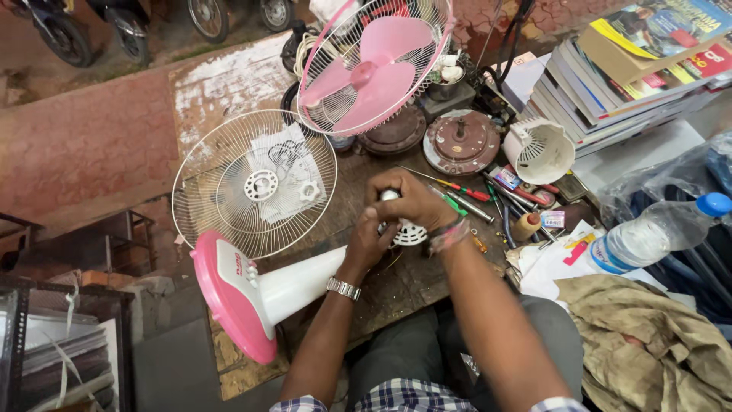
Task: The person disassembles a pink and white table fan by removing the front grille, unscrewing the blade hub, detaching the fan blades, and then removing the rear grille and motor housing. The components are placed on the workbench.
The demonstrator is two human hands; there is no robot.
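**Both hands gripping a fan motor at a cluttered desk**

I am holding a white vented plastic fan motor housing (406, 229) over the worn wooden desk (229, 84). My left hand (367, 243) is closing its grip underneath; my right hand (412, 200) is clasping the top. A white wire fan guard (254, 183) is lying just left.

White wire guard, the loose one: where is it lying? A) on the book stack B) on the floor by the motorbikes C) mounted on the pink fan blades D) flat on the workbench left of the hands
D: the white wire guard lies flat on the workbench, left of both hands, apart from the pink fan blades, which sit in a pink guard.
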